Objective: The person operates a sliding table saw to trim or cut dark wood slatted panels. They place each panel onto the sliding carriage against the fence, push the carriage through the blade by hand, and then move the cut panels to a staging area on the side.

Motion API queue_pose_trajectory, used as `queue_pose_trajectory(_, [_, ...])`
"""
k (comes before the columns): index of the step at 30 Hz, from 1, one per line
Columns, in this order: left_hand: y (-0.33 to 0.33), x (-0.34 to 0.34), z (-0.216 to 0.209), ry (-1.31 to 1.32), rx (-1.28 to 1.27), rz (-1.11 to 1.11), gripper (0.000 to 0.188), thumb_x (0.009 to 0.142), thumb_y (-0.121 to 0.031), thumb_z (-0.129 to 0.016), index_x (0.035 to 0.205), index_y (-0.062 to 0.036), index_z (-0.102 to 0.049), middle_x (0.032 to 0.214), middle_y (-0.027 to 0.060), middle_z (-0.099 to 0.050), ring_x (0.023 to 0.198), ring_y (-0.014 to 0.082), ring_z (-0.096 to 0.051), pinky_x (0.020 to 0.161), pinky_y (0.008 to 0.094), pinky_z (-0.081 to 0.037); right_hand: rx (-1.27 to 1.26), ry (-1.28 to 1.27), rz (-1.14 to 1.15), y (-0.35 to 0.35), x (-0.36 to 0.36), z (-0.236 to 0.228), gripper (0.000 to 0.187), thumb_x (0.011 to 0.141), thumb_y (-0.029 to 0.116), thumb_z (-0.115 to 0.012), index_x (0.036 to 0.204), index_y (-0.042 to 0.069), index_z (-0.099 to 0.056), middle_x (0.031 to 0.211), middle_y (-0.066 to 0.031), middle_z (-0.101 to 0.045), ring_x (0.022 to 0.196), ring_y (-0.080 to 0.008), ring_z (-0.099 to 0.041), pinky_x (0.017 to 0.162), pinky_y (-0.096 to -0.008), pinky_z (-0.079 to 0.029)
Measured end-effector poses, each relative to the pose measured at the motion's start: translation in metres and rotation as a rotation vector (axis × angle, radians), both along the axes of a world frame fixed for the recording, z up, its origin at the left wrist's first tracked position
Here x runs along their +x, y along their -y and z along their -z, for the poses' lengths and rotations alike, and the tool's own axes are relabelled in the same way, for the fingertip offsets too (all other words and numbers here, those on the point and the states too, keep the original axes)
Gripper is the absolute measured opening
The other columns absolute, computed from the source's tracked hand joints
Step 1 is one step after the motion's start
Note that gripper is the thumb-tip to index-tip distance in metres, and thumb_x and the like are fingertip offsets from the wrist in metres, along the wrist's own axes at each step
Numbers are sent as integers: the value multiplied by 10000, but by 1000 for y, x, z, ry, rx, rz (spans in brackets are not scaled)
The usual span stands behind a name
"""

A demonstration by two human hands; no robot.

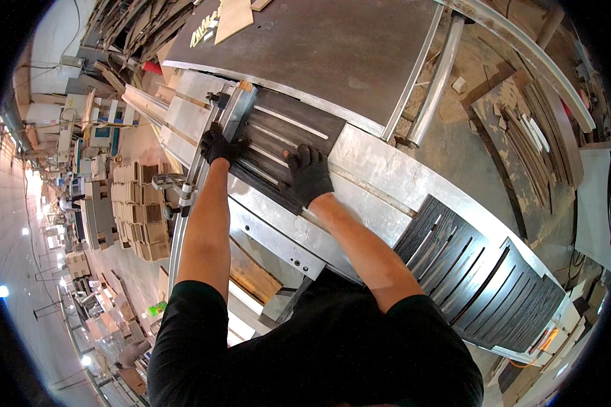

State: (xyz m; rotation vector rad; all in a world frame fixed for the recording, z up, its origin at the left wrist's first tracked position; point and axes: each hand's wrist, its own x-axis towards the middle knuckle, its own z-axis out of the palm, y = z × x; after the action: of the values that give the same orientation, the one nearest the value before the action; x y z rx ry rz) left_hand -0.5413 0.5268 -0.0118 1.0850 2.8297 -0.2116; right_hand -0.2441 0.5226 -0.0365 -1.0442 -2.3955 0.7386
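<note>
A black panel with long parallel slots (267, 127) lies on the metal machine table (363, 157), its upper left edge against a metal fence (237, 108). My left hand (218, 146), in a black glove, rests where the fence meets the panel. Its thumb is spread toward the panel. Also in a black glove, my right hand (310, 176) lies on the panel's right part, fingers stretched out and apart. Neither hand shows anything held. Pale light comes through some of the slots. Part of the panel is hidden under my hands.
More black slotted panels (482, 271) lie at the right end of the table. Beyond stands a wide dark tabletop (319, 51) with a wood offcut (234, 19). Metal rails (441, 71) run at the upper right. Stacked boards (139, 210) stand on the floor at left.
</note>
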Motion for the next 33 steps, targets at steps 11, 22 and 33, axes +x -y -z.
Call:
queue_pose_trajectory(11, [2,17,-2,-214,78,103,1167,542,-650,-797,1487,-189,-290,1370,193,-433,1286,393,-395,1056,503,-341,-58,61,-33,-1,1,-2,801,788,501,-643,1404,33,-433,1420,-293,-373,1328,-429,-339,1134,-531,-228])
queue_pose_trajectory(22, [-1,8,1,-65,37,34,1192,526,-636,-812,1491,-256,-225,1458,176,-317,1358,424,-284,1113,556,-220,25,30,12,-1,-1,2,771,761,509,-674,1352,45,-500,1331,-257,-445,1276,-388,-389,1076,-534,-291])
queue_pose_trajectory(33, [2,17,-1,-233,99,101,1053,554,-591,-809,1429,-222,-353,1313,180,-470,1253,393,-427,1027,515,-364,-53,83,-35,-3,3,-5,764,814,494,-640,1393,35,-445,1392,-268,-408,1314,-410,-359,1124,-527,-247])
